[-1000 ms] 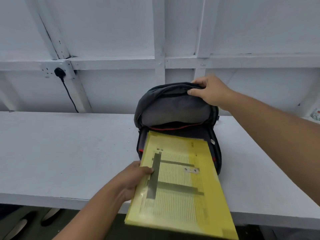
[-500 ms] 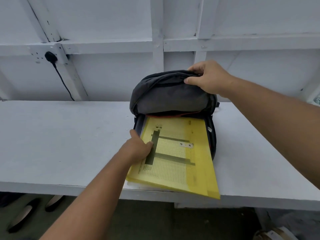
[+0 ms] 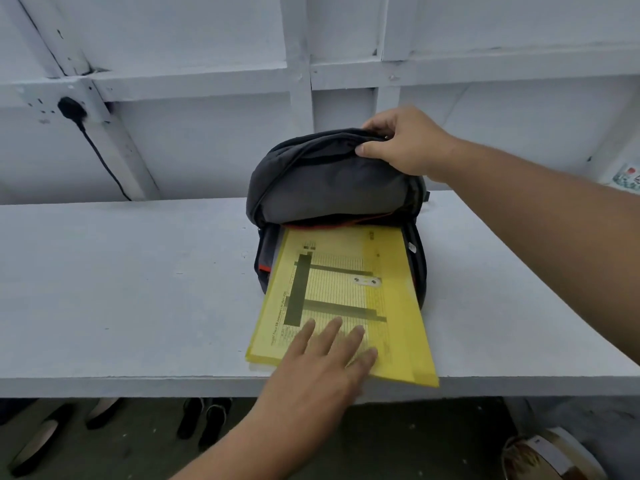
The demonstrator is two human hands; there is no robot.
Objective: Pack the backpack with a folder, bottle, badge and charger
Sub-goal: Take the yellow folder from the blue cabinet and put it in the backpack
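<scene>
Folder [image 3: 391, 323], yellow w/ printed sheet inside, lies on bench [image 3: 121, 289], far end tucked into open backpack [image 3: 329, 181], near right corner just over bench's front edge. Left hand [image 3: 318, 368] lies flat on folder's near end, fingers straight & spread: grip open, pressing, not holding. Right hand [image 3: 405, 143] pinches backpack's top flap at its rim, thumb in front, fingers behind: grip closed on backpack, flap held up. Black plug [image 3: 71, 107] in wall socket at left, cord hanging down. Shoes [image 3: 204, 420] on floor under bench.
</scene>
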